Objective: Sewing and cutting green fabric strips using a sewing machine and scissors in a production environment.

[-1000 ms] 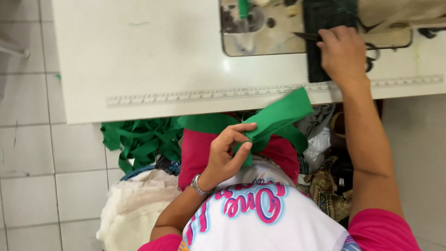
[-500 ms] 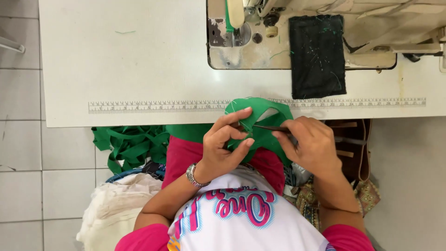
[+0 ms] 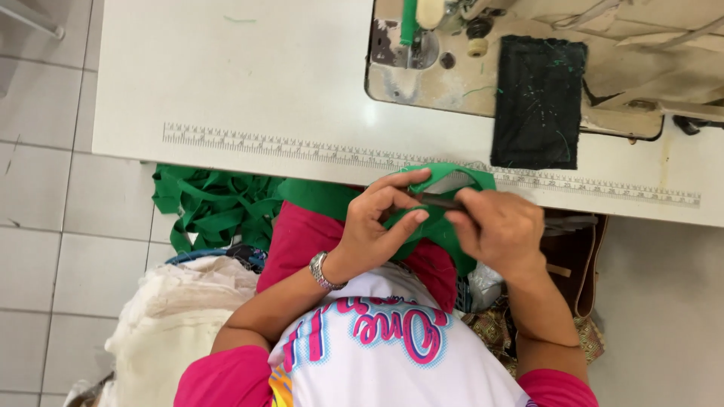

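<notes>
- The left hand (image 3: 377, 226) is curled, thumb and fingers pinched together.
- The right hand (image 3: 498, 226) is closed, knuckles up, just beside it.
- Both elbows are bent.

Sewing workshop: sewing machine (image 3: 543, 68), ruler-marked table (image 3: 249, 83)

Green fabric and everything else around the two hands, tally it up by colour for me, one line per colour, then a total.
Green: 2, the fabric strip held by the left hand and right hand, plus the strip pile.
Black: 1, the cloth patch.
Cream: 1, the fabric bundle.
Silver: 1, the wristwatch.
Total: 5
</notes>
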